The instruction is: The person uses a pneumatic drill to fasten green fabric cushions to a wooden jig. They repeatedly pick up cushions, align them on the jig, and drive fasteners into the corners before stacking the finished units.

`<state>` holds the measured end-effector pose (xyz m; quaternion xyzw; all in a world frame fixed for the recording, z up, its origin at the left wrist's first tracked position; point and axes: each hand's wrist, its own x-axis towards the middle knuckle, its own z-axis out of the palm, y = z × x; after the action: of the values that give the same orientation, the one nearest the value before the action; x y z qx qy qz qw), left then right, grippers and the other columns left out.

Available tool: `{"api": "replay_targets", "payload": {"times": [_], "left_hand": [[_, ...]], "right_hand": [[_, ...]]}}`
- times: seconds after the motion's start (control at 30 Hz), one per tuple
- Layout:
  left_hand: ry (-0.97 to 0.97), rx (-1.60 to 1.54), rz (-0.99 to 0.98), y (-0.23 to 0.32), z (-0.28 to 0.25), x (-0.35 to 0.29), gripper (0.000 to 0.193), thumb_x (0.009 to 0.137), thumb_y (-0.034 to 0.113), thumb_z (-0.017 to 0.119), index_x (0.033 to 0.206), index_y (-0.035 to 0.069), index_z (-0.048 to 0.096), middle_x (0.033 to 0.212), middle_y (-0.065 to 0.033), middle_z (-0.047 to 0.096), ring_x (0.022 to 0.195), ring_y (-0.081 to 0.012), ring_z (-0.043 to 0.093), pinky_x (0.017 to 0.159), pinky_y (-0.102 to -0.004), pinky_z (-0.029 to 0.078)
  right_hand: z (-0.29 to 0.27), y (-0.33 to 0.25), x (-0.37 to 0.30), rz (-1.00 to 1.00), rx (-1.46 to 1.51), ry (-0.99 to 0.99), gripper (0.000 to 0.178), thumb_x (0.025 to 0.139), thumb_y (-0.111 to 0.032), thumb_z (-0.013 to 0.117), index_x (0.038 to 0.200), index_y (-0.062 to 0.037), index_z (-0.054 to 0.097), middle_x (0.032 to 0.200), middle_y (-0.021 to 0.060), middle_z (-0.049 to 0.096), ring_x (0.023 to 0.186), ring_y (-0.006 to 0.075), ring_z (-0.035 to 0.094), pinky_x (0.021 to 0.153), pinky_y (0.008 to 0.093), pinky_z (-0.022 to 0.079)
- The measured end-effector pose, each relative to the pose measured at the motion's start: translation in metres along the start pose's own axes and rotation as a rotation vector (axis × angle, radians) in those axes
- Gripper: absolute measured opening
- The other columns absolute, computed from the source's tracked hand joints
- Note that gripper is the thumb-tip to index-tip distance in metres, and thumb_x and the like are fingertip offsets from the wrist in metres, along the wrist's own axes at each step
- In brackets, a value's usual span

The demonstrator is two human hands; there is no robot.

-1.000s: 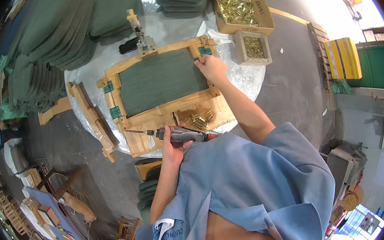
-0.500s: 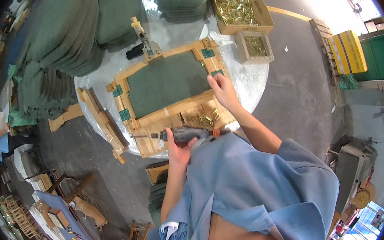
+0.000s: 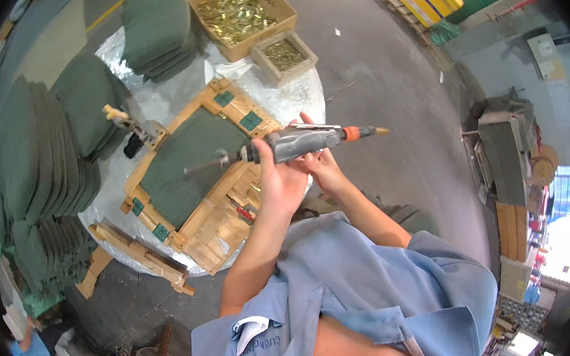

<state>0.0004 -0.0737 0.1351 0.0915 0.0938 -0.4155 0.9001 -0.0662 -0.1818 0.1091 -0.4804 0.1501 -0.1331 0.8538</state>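
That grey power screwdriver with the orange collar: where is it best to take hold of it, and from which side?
Probably the thick grey barrel of the power screwdriver, from below, as the left hand has it. It lies level over the wooden seat frame; the bit end and orange collar are too thin to grip.

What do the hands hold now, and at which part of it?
Both hold a grey power screwdriver: the left hand wraps its body near the bit end, and the right hand supports the body from below.
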Motion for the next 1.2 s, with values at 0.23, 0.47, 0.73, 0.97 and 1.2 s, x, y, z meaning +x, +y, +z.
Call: {"api": "replay_targets", "payload": {"times": [0.23, 0.47, 0.73, 0.97, 1.2], "left_hand": [[0.084, 0.336, -0.177, -0.053, 0.014, 0.052, 0.075, 0.106, 0.069, 0.051, 0.145, 0.004, 0.051, 0.136, -0.0106, 0.062, 0.130, -0.0230, 0.059, 0.111, -0.0392, 0.048], [0.275, 0.711, 0.040, -0.069, 0.002, 0.160, 0.080, 0.112, 0.068, 0.035, 0.149, -0.002, 0.050, 0.147, -0.0151, 0.058, 0.140, -0.0217, 0.051, 0.118, -0.0357, 0.039], [0.761, 1.121, 0.138, -0.067, -0.085, 0.185, 0.041, 0.111, 0.047, 0.058, 0.120, 0.007, 0.065, 0.113, -0.0079, 0.073, 0.100, -0.0144, 0.067, 0.087, -0.0329, 0.049], [1.008, 1.001, 0.016, -0.093, -0.094, 0.180, 0.043, 0.112, 0.049, 0.054, 0.124, 0.008, 0.065, 0.116, -0.0071, 0.074, 0.102, -0.0171, 0.070, 0.088, -0.0340, 0.050], [0.912, 0.890, 0.155, -0.092, -0.067, 0.232, 0.042, 0.112, 0.047, 0.057, 0.121, 0.007, 0.065, 0.111, -0.0094, 0.074, 0.095, -0.0178, 0.072, 0.083, -0.0331, 0.054]], "right_hand": [[-0.052, -0.026, 0.025, -0.255, -0.187, 0.051, 0.146, 0.068, -0.043, 0.099, 0.174, -0.0083, 0.003, 0.164, 0.0243, 0.040, 0.150, 0.0344, 0.047, 0.122, 0.0490, 0.041], [-0.111, -0.044, 0.121, -0.234, -0.323, 0.031, 0.085, 0.087, -0.017, 0.089, 0.157, -0.0040, 0.042, 0.150, 0.0182, 0.059, 0.138, 0.0291, 0.058, 0.118, 0.0445, 0.045], [-0.205, -0.072, 0.290, -0.132, -0.708, 0.002, 0.050, 0.089, -0.017, 0.087, 0.131, -0.0054, 0.062, 0.125, 0.0075, 0.069, 0.116, 0.0177, 0.066, 0.103, 0.0355, 0.053], [-0.225, -0.068, 0.329, -0.064, -0.652, -0.061, 0.047, 0.084, -0.016, 0.088, 0.125, -0.0069, 0.067, 0.118, 0.0066, 0.070, 0.113, 0.0178, 0.067, 0.101, 0.0351, 0.054], [-0.242, -0.088, 0.312, -0.047, -0.568, -0.062, 0.050, 0.085, -0.011, 0.087, 0.129, -0.0048, 0.063, 0.124, 0.0070, 0.070, 0.117, 0.0174, 0.066, 0.104, 0.0348, 0.053]]}}
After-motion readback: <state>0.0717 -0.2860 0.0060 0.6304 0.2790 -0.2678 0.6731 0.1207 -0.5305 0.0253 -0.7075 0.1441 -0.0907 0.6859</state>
